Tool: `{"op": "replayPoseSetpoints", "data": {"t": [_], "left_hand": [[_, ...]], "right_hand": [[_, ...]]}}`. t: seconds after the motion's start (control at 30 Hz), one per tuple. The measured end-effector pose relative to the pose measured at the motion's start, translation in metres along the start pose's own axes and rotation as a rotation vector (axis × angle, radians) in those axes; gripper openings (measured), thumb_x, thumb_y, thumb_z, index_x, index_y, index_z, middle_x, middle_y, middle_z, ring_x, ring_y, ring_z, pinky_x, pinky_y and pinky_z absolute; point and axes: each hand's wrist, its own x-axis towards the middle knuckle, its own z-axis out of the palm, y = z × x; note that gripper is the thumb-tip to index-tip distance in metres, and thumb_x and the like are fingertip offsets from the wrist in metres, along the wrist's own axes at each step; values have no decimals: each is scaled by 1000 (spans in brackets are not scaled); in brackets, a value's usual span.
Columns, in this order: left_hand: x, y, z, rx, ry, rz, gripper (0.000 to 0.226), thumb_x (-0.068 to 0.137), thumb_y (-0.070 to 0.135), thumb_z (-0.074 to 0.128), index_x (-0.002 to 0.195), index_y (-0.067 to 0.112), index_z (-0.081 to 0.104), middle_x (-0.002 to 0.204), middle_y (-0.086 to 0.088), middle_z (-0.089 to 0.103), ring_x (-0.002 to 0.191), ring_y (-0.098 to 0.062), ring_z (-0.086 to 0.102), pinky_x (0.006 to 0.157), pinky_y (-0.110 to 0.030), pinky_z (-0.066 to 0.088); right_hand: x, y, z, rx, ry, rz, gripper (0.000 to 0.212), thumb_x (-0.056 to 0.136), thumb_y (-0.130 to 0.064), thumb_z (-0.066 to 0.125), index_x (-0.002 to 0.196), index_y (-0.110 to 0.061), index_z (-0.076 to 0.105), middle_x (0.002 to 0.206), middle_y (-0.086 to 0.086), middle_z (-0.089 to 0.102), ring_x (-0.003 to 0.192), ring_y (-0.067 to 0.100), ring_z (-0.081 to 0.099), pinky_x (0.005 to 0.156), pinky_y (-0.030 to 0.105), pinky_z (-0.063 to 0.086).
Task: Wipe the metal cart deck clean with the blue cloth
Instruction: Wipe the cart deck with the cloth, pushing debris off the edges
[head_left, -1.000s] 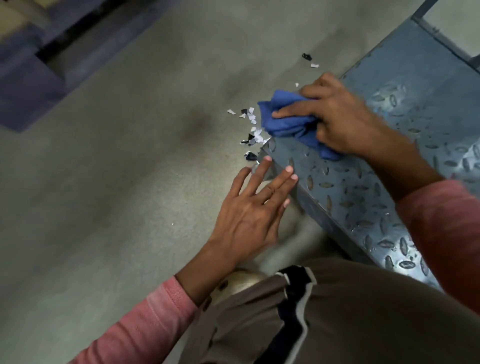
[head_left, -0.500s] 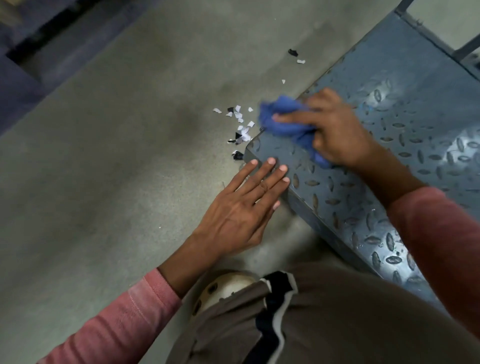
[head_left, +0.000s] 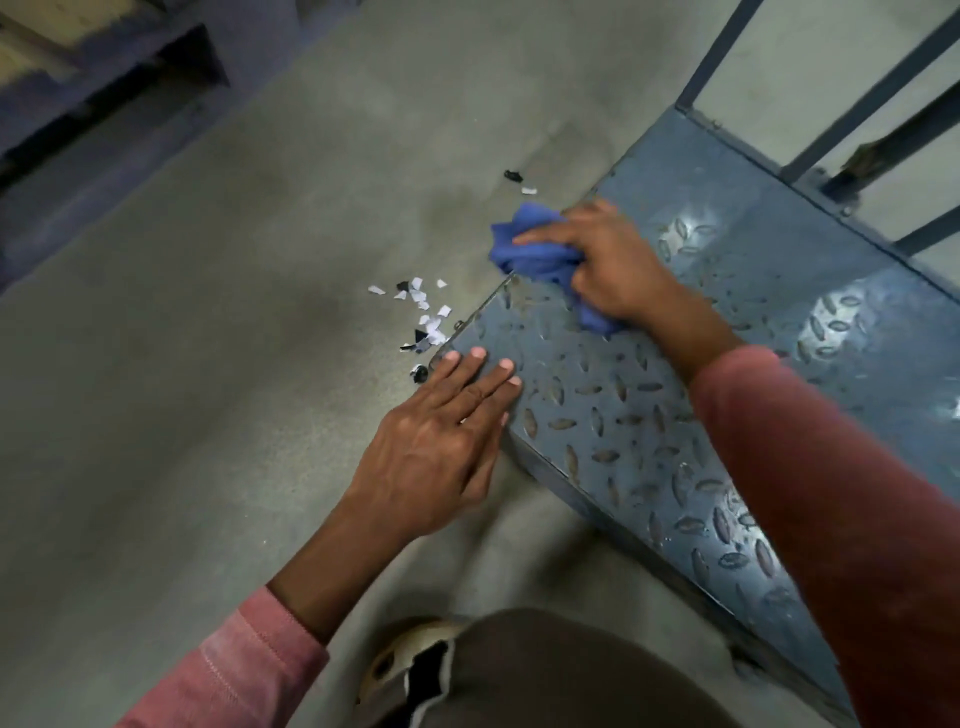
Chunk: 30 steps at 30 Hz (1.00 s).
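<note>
The metal cart deck (head_left: 623, 415) is blue-grey tread plate, running from the centre to the lower right. My right hand (head_left: 608, 260) grips the bunched blue cloth (head_left: 530, 249) at the deck's left edge, and part of the cloth hangs out over the floor. My left hand (head_left: 447, 441) lies flat with straight fingers, its fingertips pressing on the deck's near left corner.
Several torn white and black paper scraps (head_left: 423, 317) lie on the concrete floor just left of the deck corner, two more scraps (head_left: 519, 182) farther back. The cart's handle bars (head_left: 857, 104) rise at the upper right. My knee and shoe fill the bottom.
My right hand with the cloth has slid along the deck's left edge, away from the corner. My left hand has moved from beside the cart up onto its corner.
</note>
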Motion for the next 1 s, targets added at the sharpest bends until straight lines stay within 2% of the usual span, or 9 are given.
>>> {"op": "replayPoseSetpoints", "data": {"t": [0.13,0.23,0.37,0.57,0.63,0.77,0.87,0.93,1.0], "left_hand": [[15,-3,-4,11,-69,-9,47,102,25,52,146,11,60,152,-7,56,148,-27,46,123,-46,37],[31,-4,3,-11,-92,-26,51,97,23,50,145,10,61,152,-7,57,147,-28,47,124,-46,36],[50,-2,17,9,-137,-8,59,91,21,47,146,7,58,152,-12,56,146,-31,48,124,-47,35],[105,-2,25,-20,-215,23,61,93,26,38,147,8,57,154,-10,54,147,-29,47,125,-43,31],[119,-3,32,-11,-163,24,57,90,23,42,140,9,65,147,-9,61,141,-27,55,123,-40,34],[137,-1,47,41,-101,7,54,85,16,48,133,7,71,139,-11,67,133,-27,62,120,-40,41],[155,0,54,2,-158,10,57,89,16,46,143,5,62,150,-12,58,143,-27,52,121,-46,41],[164,0,57,-5,-192,-4,60,90,18,44,148,6,57,155,-11,53,148,-27,47,122,-46,39],[167,1,59,-8,-203,-5,61,91,19,42,149,6,55,157,-12,51,150,-27,44,122,-47,38]], "right_hand": [[29,22,-29,-128,29,239,61,72,-7,46,126,-26,68,113,18,68,107,42,56,98,42,39],[3,-16,-6,9,207,62,70,65,-12,34,126,-19,69,110,12,67,107,35,52,95,39,41],[-23,-18,21,112,81,-158,69,69,-12,35,128,-26,68,107,-6,65,103,25,52,98,33,34],[39,79,-31,-44,208,284,75,66,-14,28,129,-25,66,123,9,68,111,28,49,93,33,24],[32,64,-21,44,201,165,75,65,-17,26,127,-28,67,122,0,67,108,26,50,97,36,30],[8,70,4,205,169,-35,72,63,-5,35,122,-26,71,119,-12,66,102,-3,50,98,36,35],[40,143,-22,70,309,115,73,63,-12,34,123,-29,71,111,6,74,100,24,68,92,56,48],[54,165,-35,30,336,193,75,63,-20,30,126,-34,67,110,10,73,98,34,67,93,57,46],[48,144,-31,45,348,71,71,65,-18,30,124,-31,68,101,-5,69,88,25,61,91,47,44]]}}
